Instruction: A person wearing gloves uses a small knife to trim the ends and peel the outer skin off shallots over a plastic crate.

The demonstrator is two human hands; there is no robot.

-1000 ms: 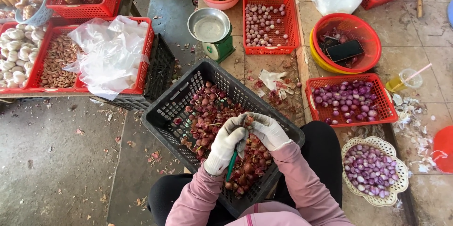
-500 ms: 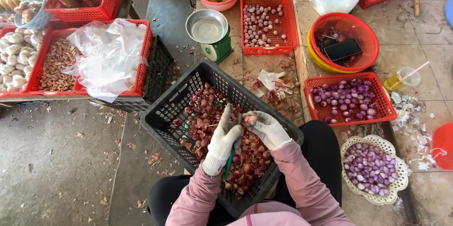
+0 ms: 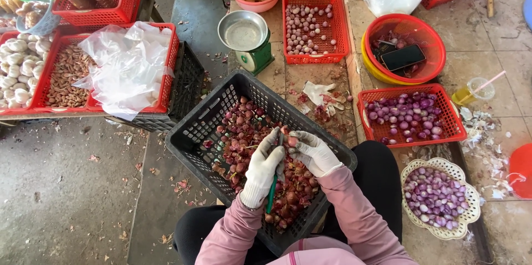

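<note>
Left hand point(image 3: 261, 170) fingers clamped on a knife point(image 3: 271, 198); right hand point(image 3: 313, 152) fingers pinch a shallot point(image 3: 292, 141) above the crate point(image 3: 206, 120)

Small reddish-purple shallot point(image 3: 292, 141) pinched between gloved fingertips above black plastic crate point(image 3: 195, 132); green-handled paring knife point(image 3: 271, 193) upright, blade tip touching bulb.

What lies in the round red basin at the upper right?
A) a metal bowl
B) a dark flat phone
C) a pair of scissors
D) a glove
B: a dark flat phone lies in the red basin, among some purple peels; the metal bowl sits on the green scale instead.
</note>
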